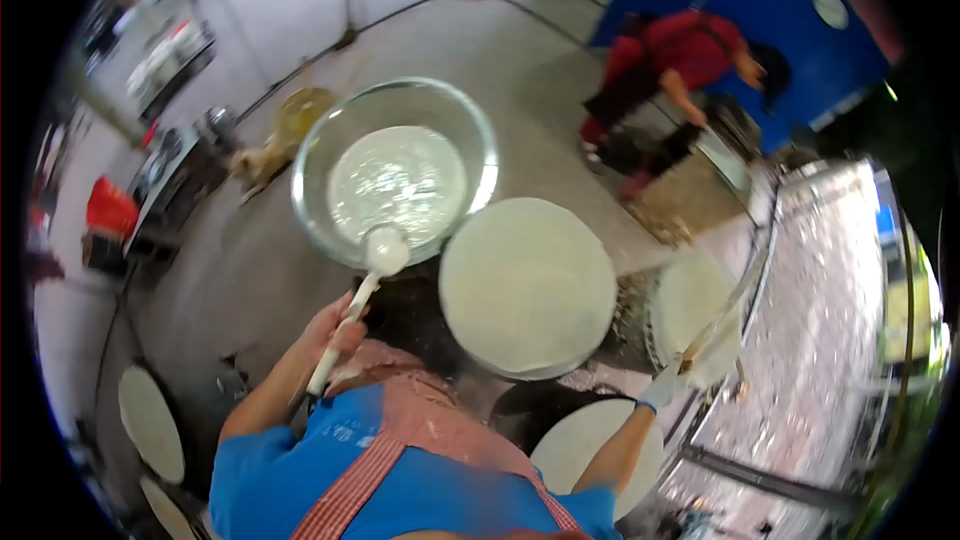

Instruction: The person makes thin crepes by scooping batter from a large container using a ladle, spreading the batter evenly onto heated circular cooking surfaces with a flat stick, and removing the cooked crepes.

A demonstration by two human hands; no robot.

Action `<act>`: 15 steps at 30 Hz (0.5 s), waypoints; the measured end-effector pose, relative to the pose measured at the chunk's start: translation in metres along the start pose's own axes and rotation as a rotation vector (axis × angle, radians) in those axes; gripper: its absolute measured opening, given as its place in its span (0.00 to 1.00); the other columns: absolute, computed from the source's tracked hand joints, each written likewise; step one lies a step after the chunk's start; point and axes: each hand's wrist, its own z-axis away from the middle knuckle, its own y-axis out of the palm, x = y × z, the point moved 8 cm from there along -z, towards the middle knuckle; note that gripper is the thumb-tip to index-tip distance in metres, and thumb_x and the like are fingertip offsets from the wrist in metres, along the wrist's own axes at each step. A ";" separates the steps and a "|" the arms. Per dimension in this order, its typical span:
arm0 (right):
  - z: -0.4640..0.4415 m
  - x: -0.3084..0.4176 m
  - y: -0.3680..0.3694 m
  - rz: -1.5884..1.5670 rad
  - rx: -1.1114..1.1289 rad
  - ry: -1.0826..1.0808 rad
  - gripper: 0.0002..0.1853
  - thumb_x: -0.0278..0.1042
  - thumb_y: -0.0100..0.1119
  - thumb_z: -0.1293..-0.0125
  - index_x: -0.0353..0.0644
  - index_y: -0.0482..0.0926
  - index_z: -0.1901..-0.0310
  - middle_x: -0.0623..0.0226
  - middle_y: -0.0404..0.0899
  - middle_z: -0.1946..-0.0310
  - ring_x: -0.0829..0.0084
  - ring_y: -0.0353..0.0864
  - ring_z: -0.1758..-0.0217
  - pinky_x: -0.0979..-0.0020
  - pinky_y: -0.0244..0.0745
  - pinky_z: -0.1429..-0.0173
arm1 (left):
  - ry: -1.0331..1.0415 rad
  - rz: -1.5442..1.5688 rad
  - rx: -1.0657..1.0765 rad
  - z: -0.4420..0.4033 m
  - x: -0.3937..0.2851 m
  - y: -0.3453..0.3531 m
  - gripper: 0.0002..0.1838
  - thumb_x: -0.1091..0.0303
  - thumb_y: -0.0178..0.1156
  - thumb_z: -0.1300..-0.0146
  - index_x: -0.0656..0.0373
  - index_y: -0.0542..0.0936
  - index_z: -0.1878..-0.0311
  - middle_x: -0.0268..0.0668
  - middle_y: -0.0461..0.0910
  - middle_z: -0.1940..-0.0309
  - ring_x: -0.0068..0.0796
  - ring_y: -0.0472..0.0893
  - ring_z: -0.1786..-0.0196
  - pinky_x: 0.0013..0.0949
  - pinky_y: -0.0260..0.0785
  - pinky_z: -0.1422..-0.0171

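Note:
My left hand (342,328) is wrapped around the pale handle of a ladle (386,251). The ladle's round bowl, coated white, is over the near rim of a large metal basin (480,135). White batter (398,185) fills the basin's bottom. Right of it is a round, flat griddle with a pale, smooth top (527,285). My right hand (662,386), in a light glove, closes on a long, thin wooden stick (715,327). That stick crosses a second pale round surface (692,310). Another pale disc (585,445) lies under my right forearm.
A person in a red top (690,45) bends over near the blue panels (760,15). Pale discs (152,425) stand at lower left. Beyond the basin is a yellowish bowl (303,112). A red container (112,205) sits by the left bench. A metal bar (770,475) crosses at lower right.

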 end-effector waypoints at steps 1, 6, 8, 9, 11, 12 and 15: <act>0.017 0.021 0.032 -0.051 0.168 -0.084 0.22 0.42 0.58 0.39 0.30 0.76 0.51 0.61 0.78 0.60 0.68 0.75 0.64 0.70 0.72 0.60 | 0.020 0.060 0.060 0.003 -0.011 0.001 0.16 0.54 0.45 0.30 0.55 0.74 0.54 0.29 0.61 0.87 0.16 0.61 0.87 0.19 0.53 0.89; 0.167 0.161 0.152 0.438 0.792 -0.183 0.22 0.41 0.60 0.44 0.34 0.77 0.52 0.53 0.82 0.63 0.64 0.80 0.62 0.67 0.73 0.54 | 0.260 -0.288 0.186 0.006 -0.106 -0.016 0.24 0.59 0.52 0.34 0.51 0.61 0.37 0.31 0.66 0.78 0.18 0.68 0.79 0.18 0.62 0.84; 0.252 0.237 0.200 0.380 0.976 -0.212 0.21 0.39 0.61 0.45 0.35 0.78 0.52 0.62 0.78 0.78 0.74 0.74 0.81 0.71 0.70 0.75 | 0.448 -0.599 -0.095 0.009 -0.168 -0.019 0.27 0.64 0.55 0.35 0.50 0.58 0.35 0.31 0.68 0.77 0.19 0.72 0.77 0.20 0.66 0.82; 0.275 0.233 0.234 0.410 0.921 -0.535 0.22 0.42 0.60 0.45 0.38 0.78 0.51 0.59 0.81 0.73 0.65 0.79 0.72 0.66 0.73 0.66 | 0.402 -0.618 -0.074 0.000 -0.196 -0.029 0.28 0.67 0.55 0.37 0.50 0.58 0.35 0.31 0.69 0.75 0.19 0.72 0.77 0.19 0.65 0.82; 0.365 0.298 0.272 0.636 1.107 -0.506 0.20 0.46 0.56 0.44 0.39 0.79 0.56 0.53 0.81 0.66 0.56 0.81 0.60 0.61 0.73 0.58 | 0.276 -0.695 -0.062 -0.037 -0.256 -0.076 0.29 0.71 0.55 0.38 0.51 0.56 0.35 0.31 0.70 0.75 0.21 0.72 0.81 0.22 0.68 0.84; 0.401 0.295 0.301 0.790 1.134 -0.621 0.19 0.46 0.53 0.43 0.40 0.80 0.59 0.52 0.80 0.66 0.55 0.80 0.60 0.59 0.73 0.58 | 0.245 -0.665 -0.133 -0.052 -0.282 -0.090 0.24 0.70 0.54 0.37 0.58 0.61 0.38 0.31 0.70 0.79 0.20 0.70 0.84 0.22 0.66 0.84; 0.508 0.263 0.368 1.064 1.290 -0.852 0.18 0.48 0.48 0.41 0.41 0.80 0.67 0.50 0.79 0.71 0.49 0.80 0.68 0.53 0.73 0.63 | -0.017 -0.533 -0.453 -0.126 -0.348 -0.225 0.17 0.73 0.54 0.41 0.68 0.69 0.50 0.35 0.70 0.85 0.26 0.70 0.87 0.28 0.63 0.88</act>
